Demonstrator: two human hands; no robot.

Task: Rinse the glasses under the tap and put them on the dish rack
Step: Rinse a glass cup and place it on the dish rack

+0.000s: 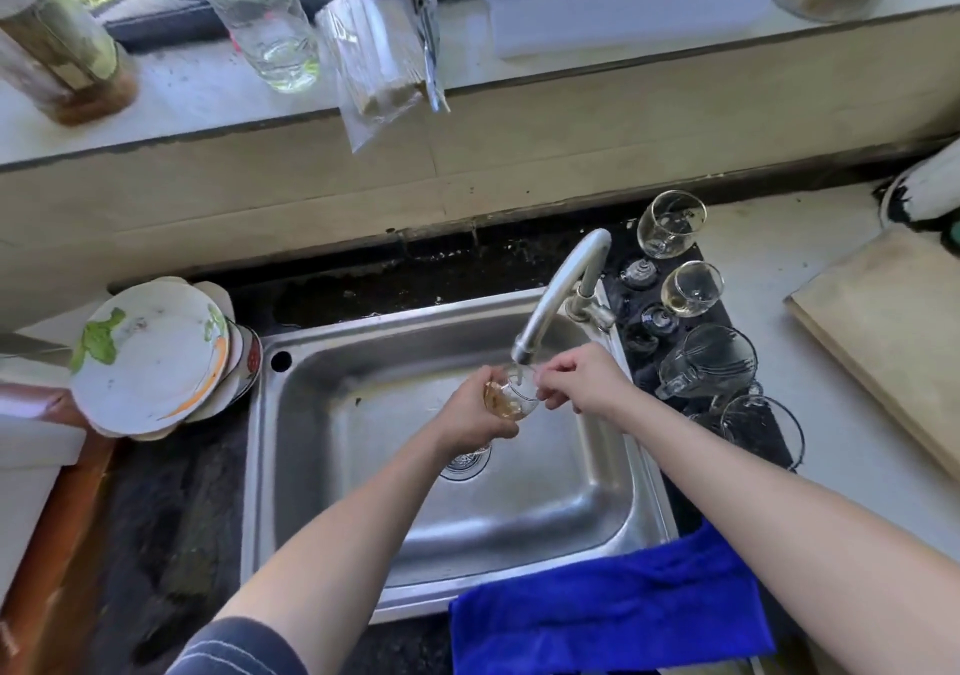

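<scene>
two hands hold a glass under the tap, over the sink.
left hand fingers wrap its bowl, right hand fingers pinch the rim; light, wet, slippery, fragile, so grip the bowl gently.

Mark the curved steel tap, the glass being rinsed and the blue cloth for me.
Curved steel tap [545, 305]: head view, mid-spout.
Clear glass holding brownish liquid [511, 396]: head view, its bowl.
Blue cloth [613, 617]: head view, fabric centre.
</scene>
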